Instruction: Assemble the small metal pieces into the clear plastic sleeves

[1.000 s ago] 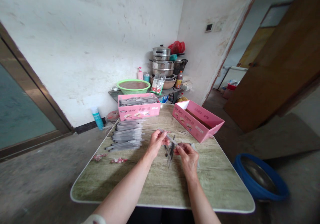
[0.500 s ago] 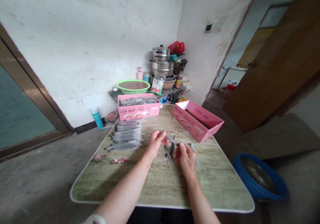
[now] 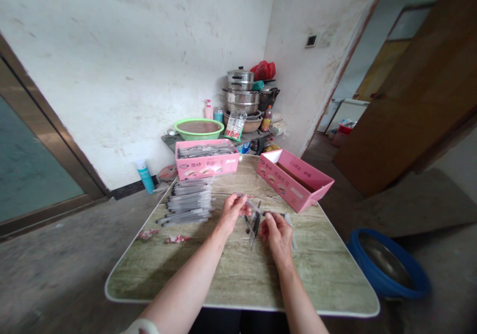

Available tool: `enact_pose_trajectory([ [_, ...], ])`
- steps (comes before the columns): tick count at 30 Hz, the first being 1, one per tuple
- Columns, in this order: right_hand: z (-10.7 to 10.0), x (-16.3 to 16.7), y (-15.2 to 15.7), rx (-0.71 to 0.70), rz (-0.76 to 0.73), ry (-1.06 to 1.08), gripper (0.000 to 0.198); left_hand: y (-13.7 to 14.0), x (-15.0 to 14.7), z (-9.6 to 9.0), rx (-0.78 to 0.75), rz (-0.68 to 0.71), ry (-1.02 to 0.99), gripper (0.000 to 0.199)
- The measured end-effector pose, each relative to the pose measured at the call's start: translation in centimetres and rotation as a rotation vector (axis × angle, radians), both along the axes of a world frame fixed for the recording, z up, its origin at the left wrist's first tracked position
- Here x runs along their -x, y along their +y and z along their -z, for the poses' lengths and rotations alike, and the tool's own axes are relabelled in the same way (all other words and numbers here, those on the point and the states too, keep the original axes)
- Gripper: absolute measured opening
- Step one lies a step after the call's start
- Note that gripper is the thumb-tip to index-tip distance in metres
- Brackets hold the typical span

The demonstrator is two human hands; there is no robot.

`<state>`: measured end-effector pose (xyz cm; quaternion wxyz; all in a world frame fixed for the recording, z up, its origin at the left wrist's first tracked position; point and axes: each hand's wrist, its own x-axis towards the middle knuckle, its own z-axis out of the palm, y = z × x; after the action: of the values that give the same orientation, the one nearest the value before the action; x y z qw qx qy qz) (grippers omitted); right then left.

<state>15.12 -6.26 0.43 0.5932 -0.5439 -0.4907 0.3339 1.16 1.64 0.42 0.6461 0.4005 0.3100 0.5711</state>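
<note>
My left hand point(image 3: 234, 212) pinches one end of a slim translucent pen point(image 3: 255, 207) between thumb and fingers. At the pen's other end, which is dark, my right hand point(image 3: 276, 228) closes its thumb and fingertips. Loose dark pen parts point(image 3: 255, 223) lie on the table between the hands. Beside the right hand are some translucent pieces point(image 3: 292, 232), partly hidden by it. Several pens with grey translucent barrels and dark ends form a stacked pile point(image 3: 191, 202) to the left. Behind that pile stands a pink box point(image 3: 207, 167) filled with similar pens.
A second pink box point(image 3: 281, 181) sits open at the table's back right; its inside is partly visible. The wood-patterned table point(image 3: 238, 279) has a white edge. Beyond it are a green basin point(image 3: 199, 134) and stacked pots point(image 3: 241, 95). A blue tub point(image 3: 387, 264) stands at right.
Both hands keep almost the same place and grip on the pen. Only a very slight shift of the right hand's fingers shows.
</note>
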Motion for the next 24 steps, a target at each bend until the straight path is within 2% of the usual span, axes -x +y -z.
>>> enact_pose_trajectory([
  [3, -0.04, 0.05, 0.00, -0.026, -0.006, 0.009, 0.034, 0.01, 0.00, 0.02, -0.012, 0.008, 0.007, 0.047],
  [8, -0.18, 0.12, -0.12, 0.031, -0.018, -0.017, 0.043, 0.00, 0.01, 0.09, -0.017, 0.022, 0.016, 0.045],
  [14, -0.26, 0.13, -0.03, -0.005, -0.015, 0.009, 0.035, 0.01, 0.03, 0.13, -0.020, 0.018, 0.026, 0.045],
  [18, -0.13, 0.09, -0.02, 0.017, -0.019, -0.040, 0.042, -0.02, 0.01, 0.06, -0.017, 0.023, 0.027, 0.047],
  [24, -0.09, -0.02, 0.06, -0.027, -0.014, -0.020, 0.030, 0.07, 0.03, 0.09, -0.023, 0.014, 0.017, 0.046],
])
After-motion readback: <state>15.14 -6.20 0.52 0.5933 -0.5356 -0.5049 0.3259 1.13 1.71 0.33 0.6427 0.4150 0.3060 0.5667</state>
